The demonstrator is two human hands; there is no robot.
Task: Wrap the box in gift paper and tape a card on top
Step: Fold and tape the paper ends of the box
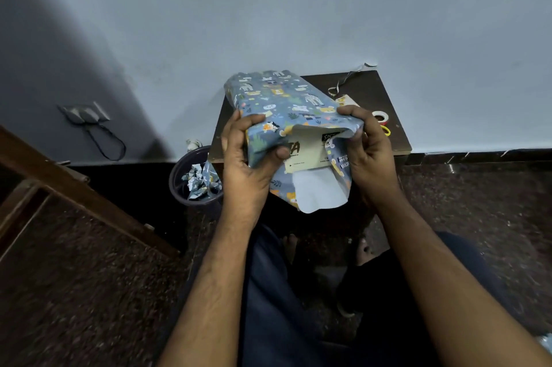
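The blue animal-print gift paper [277, 98] sheathes the beige cardboard box [307, 151], long axis running far-to-near; left hand [248, 154] and right hand [369, 145] pinch the paper's near open end.

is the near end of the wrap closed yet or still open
Still open. The box shows bare between the paper flaps, and a white flap hangs loose below. Both hands, left and right, pinch the side folds.

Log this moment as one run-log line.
stage: end fold open | left hand: grips blue animal-print gift paper | right hand: pinches paper | beige cardboard box: end exposed | card: not taped
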